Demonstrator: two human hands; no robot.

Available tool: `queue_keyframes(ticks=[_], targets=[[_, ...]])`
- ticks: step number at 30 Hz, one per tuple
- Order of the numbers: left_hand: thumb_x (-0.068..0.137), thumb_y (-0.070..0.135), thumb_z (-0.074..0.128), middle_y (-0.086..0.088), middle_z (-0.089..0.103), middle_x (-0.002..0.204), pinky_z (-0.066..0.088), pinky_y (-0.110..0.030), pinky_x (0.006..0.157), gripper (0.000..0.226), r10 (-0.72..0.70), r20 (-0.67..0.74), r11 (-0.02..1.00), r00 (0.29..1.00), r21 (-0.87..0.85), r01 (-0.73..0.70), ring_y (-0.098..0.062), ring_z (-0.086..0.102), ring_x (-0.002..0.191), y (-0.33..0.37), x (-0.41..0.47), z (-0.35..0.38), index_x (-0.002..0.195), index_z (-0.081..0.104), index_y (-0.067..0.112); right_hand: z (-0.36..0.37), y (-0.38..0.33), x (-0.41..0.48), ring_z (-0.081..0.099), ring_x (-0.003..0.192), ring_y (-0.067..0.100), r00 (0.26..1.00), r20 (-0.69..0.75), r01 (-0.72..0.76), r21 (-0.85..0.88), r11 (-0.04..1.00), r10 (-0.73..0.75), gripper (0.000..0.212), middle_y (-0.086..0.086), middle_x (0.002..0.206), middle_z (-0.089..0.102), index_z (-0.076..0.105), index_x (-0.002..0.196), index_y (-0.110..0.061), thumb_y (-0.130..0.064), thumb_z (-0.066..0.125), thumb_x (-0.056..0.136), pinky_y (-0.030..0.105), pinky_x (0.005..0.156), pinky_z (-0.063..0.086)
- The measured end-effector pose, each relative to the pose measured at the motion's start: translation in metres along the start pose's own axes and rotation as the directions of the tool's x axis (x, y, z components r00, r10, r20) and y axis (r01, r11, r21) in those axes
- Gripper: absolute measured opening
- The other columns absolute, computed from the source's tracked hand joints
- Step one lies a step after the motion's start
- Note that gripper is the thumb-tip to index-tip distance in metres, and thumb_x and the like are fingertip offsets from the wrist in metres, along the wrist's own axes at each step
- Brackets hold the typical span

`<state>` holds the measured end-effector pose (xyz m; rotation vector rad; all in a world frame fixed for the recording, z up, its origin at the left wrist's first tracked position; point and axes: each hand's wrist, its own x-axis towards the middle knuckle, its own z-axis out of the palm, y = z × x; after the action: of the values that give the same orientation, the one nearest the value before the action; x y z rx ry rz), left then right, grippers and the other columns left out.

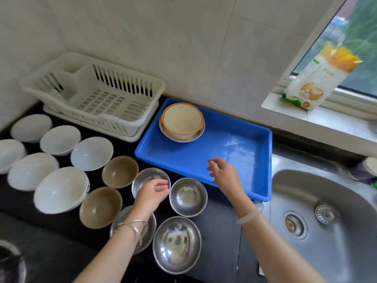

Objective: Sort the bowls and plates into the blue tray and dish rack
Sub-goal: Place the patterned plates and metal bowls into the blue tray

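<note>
A blue tray (240,146) lies on the dark counter beside the sink, and an orange-rimmed cream bowl stack (182,121) sits in its far left corner. The white dish rack (95,94) stands behind on the left with nothing in it. Several white bowls (61,189), two brown bowls (120,171) and several steel bowls (188,196) cover the counter at the left and front. My left hand (153,193) hovers with loosely curled fingers over a steel bowl (148,175) and holds nothing. My right hand (223,173) hangs open above the tray's near edge.
A steel sink (326,217) with a drain strainer takes up the right. A food packet (318,78) leans on the window sill at the upper right. A tiled wall rises behind the rack and tray. A small pot (369,168) stands at the right edge.
</note>
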<state>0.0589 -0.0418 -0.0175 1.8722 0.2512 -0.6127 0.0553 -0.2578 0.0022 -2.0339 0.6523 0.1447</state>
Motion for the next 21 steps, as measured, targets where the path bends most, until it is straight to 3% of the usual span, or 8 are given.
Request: queue_keyframes(ticks=[6,10,13,17,21], targets=[[0.082,0.004,0.064,-0.012,0.065,0.116,0.045,-0.028,0.091,0.036,-0.04,0.022,0.991,0.999,0.125,0.037,-0.018,0.06,0.104,-0.041,-0.036,0.0,0.117,0.06,0.008,0.016,0.058,-0.039,0.063,0.085,0.023,0.99,0.075,-0.099,-0.223,0.97,0.118,0.023,0.003,0.093,0.069,0.066,0.099,-0.017,-0.027,0.047,0.091,0.03,0.071,0.046],[0.08,0.004,0.065,-0.01,0.067,0.115,0.046,-0.026,0.091,0.034,0.017,0.036,0.967,0.999,0.253,-0.026,-0.018,0.063,0.103,-0.047,-0.036,0.008,0.113,0.063,0.007,0.031,0.068,-0.042,0.061,0.079,0.025,0.979,0.134,-0.119,-0.238,0.964,0.154,0.022,0.005,0.082,0.064,0.064,0.096,-0.01,-0.026,0.05,0.091,0.033,0.07,0.049],[0.079,0.006,0.065,-0.005,0.069,0.112,0.044,-0.02,0.087,0.031,0.058,0.034,0.929,0.998,0.364,-0.066,-0.014,0.063,0.103,-0.049,-0.031,0.01,0.11,0.066,0.011,0.04,0.068,-0.035,0.063,0.069,0.022,0.971,0.137,-0.177,-0.148,0.973,0.197,0.018,0.007,0.078,0.064,0.063,0.094,-0.006,-0.019,0.052,0.091,0.039,0.073,0.058],[0.079,0.008,0.066,-0.003,0.071,0.108,0.047,-0.025,0.091,0.029,0.088,0.056,0.865,0.995,0.49,-0.104,-0.014,0.064,0.101,-0.048,-0.027,0.01,0.107,0.069,0.014,0.044,0.069,-0.029,0.062,0.068,0.011,0.955,0.149,-0.26,0.012,0.966,0.255,0.012,0.005,0.081,0.062,0.063,0.085,-0.009,-0.009,0.053,0.092,0.023,0.058,0.057],[0.08,0.01,0.063,0.002,0.073,0.098,0.05,-0.027,0.081,0.021,0.113,0.075,0.793,0.991,0.594,-0.135,-0.013,0.065,0.093,-0.047,-0.027,0.012,0.097,0.072,0.018,0.039,0.069,-0.033,0.066,0.072,0.012,0.956,0.13,-0.275,0.096,0.957,0.262,0.018,0.006,0.083,0.065,0.061,0.078,-0.016,-0.006,0.053,0.091,0.017,0.051,0.054]])
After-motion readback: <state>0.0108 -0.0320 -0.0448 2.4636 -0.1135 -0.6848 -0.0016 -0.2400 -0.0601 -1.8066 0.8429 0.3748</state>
